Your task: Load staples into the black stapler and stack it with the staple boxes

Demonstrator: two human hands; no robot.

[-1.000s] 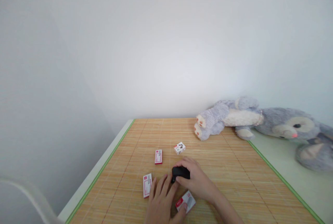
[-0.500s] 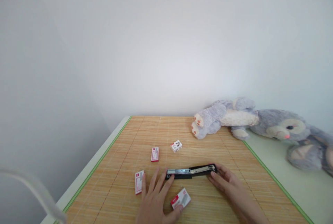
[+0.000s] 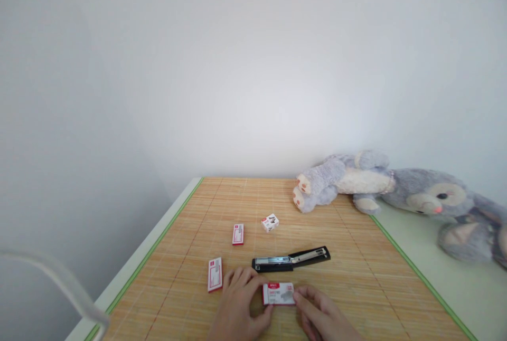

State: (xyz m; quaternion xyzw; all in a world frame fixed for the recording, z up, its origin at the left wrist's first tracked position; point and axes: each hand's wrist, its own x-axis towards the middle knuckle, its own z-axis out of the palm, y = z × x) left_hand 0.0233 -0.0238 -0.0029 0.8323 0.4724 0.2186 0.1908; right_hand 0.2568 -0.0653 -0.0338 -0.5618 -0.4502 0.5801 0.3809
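A small red and white staples box [image 3: 279,294] is gripped at its two ends between my hands, low over the mat. My left hand [image 3: 242,299] has its thumb and fingers closed about the box's left end. At the right end, my right hand [image 3: 317,309] pinches the corner between thumb and fingers. Just beyond lies a black stapler [image 3: 273,263], unfolded flat with its metal channel facing up; neither hand touches it. Another red and white box [image 3: 215,274] lies left of my left hand.
Farther back on the bamboo mat [image 3: 186,235] are a red-edged box [image 3: 238,234] and a small white box with a dark picture [image 3: 270,223]. A grey plush rabbit [image 3: 364,180] lies along the back right. A pale curved cable [image 3: 59,277] shows at lower left.
My right hand has let go of the stapler and come to the near box. My left hand has closed on that box, which is now turned level.
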